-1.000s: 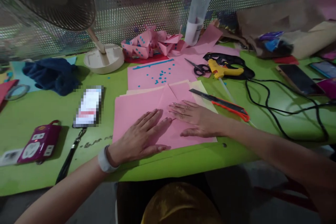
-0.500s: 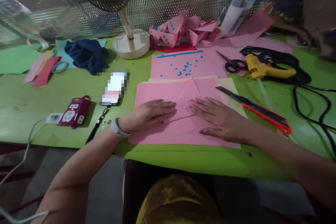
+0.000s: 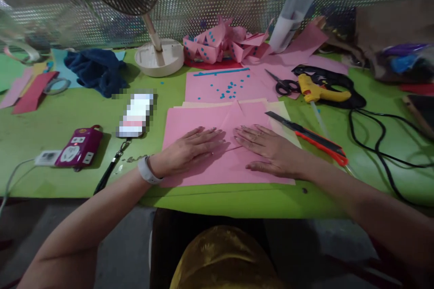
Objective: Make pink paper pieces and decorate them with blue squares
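My left hand (image 3: 190, 151) lies flat with its fingers stretched out over a folded piece of pink paper (image 3: 232, 122). From the other side my right hand (image 3: 267, 149) presses flat on the same piece, fingers and thumb apart. Beneath it lies a larger sheet of pink paper (image 3: 190, 115), with pale yellow paper (image 3: 288, 122) showing at the right and back edges. Both hands partly hide the folded piece. Just right of the sheets rests a utility knife (image 3: 305, 137) with an orange-red handle, near my right hand but apart from it.
Behind the sheets are blue paper bits on pink paper (image 3: 203, 86), folded pink paper shapes (image 3: 210, 45) and a fan (image 3: 159, 58). Scissors (image 3: 285, 86) and a yellow glue gun (image 3: 315, 90) lie at right. A phone (image 3: 137, 115) and a purple power adapter (image 3: 79, 146) lie left.
The camera view has shifted, so everything on the table appears further left. My left hand has moved slightly on the paper; my right hand stays flat on the folded piece.
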Tool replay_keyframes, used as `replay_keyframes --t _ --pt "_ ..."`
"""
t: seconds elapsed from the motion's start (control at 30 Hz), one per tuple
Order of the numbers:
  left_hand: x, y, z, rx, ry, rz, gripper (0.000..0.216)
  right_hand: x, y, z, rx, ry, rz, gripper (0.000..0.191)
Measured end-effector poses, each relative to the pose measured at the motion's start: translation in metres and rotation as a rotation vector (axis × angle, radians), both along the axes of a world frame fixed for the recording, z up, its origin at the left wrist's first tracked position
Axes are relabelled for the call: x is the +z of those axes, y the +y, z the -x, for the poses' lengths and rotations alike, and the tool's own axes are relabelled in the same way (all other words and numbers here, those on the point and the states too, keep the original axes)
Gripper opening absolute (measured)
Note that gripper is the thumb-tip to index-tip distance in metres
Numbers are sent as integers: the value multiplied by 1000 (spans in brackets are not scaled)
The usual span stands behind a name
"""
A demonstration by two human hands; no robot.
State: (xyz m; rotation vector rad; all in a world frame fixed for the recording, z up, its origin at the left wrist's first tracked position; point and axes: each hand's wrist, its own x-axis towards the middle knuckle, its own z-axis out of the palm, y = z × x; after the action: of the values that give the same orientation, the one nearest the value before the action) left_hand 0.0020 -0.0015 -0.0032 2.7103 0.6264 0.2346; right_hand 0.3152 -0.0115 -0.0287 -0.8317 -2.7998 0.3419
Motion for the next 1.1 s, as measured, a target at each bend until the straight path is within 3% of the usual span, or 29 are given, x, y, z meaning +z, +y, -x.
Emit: replay_keyframes --t 0.17,0.5,0.7,0.93,1.1 --pt "-2 -1 -1 -3 54 -76 53 1 0 1 -14 -12 -2 76" --pt "-2 -1 -2 10 51 -76 51 7 -1 4 -40 -11 33 77" --pt "-6 1 -2 30 13 -125 47 25 5 -12 -146 67 -79 61" --pt "-9 2 -3 21 36 -179 47 26 9 -21 -58 8 51 54" --pt "-7 1 -3 23 27 -142 50 15 10 -11 -381 248 15 46"
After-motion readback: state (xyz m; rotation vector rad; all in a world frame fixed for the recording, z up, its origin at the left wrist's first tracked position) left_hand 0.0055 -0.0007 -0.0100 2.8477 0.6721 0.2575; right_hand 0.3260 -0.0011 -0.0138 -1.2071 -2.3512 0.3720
